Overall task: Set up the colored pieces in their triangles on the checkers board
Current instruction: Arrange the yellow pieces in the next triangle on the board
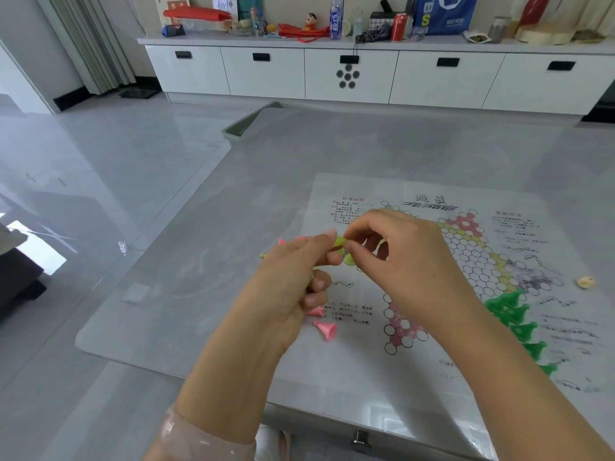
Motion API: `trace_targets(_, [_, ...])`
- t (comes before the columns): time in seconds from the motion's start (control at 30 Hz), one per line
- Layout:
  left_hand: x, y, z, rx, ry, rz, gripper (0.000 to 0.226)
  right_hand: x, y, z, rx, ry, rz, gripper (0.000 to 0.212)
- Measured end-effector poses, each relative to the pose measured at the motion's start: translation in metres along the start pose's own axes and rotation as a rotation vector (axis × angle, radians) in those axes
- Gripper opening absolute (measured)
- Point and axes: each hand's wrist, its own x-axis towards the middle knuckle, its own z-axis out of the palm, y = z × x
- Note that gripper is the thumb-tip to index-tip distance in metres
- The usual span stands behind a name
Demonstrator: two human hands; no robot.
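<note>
Right hand (404, 261): thumb and forefinger pinch one end of a light-green piece (339, 242), other fingers loosely curled. Left hand (293, 284): thumb tip presses on the same piece from the other side, lower fingers curled round a bunch of more pieces; a pink tip and a yellow-green tip poke out past the knuckles, count hidden. Another light-green piece (348, 259) shows just under the pinch, in the gap between the two hands; cannot tell whether it is held or lying on the board.

Both hands hover over the left part of the checkers board (432, 371), a printed paper sheet with a hex star grid and blocks of text, lying flat on the grey table (332, 154).

Two pink pieces (326, 329) lie tipped over on the sheet just below the left hand, near the pink triangle at the star's lower left, not on its circles.

Dark-green pieces (519, 322) stand upright in a cluster at the lower right point of the star, partly covered by the right forearm.

Small yellowish object (585, 281) lies on the sheet's right margin, well apart from the hands; too blurred to identify.

Pale bracelet (179, 434) on the left wrist.
</note>
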Motion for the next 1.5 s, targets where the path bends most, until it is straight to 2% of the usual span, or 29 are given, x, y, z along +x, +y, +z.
trace_targets(0.2, [0.000,0.002,0.002,-0.109,-0.028,-0.040,0.028,0.000,-0.002,0.000,0.218,0.097,0.066,0.006])
trace_targets(0.47, [0.000,0.001,0.003,-0.072,-0.035,-0.044,0.023,0.001,0.000,0.009,0.186,0.084,0.034,0.007])
trace_targets(0.6, [-0.001,0.003,0.003,-0.184,-0.013,-0.069,0.019,0.002,0.009,0.007,0.192,0.144,0.111,0.007])
trace_targets(0.67, [-0.001,0.005,0.000,-0.323,0.026,-0.099,0.018,0.003,0.021,0.004,0.122,0.203,0.211,0.008])
trace_targets(0.73, [0.001,0.007,-0.004,-0.427,0.063,-0.114,0.018,0.003,0.033,0.005,-0.027,0.183,0.310,0.007])
trace_targets(0.8, [0.002,0.009,-0.007,-0.449,0.072,-0.112,0.021,0.001,0.043,0.013,-0.153,0.126,0.386,0.009])
trace_targets(0.9, [0.001,0.010,-0.011,-0.402,0.073,-0.107,0.026,-0.002,0.049,0.028,-0.183,0.081,0.453,0.009])
trace_targets(1.27, [0.004,0.011,-0.019,-0.389,0.111,-0.041,0.038,0.008,0.057,0.049,-0.203,0.153,0.485,0.008])
trace_targets(1.5, [0.009,0.010,-0.018,-0.479,0.043,-0.046,0.039,0.008,0.057,0.051,-0.222,0.143,0.474,0.007])
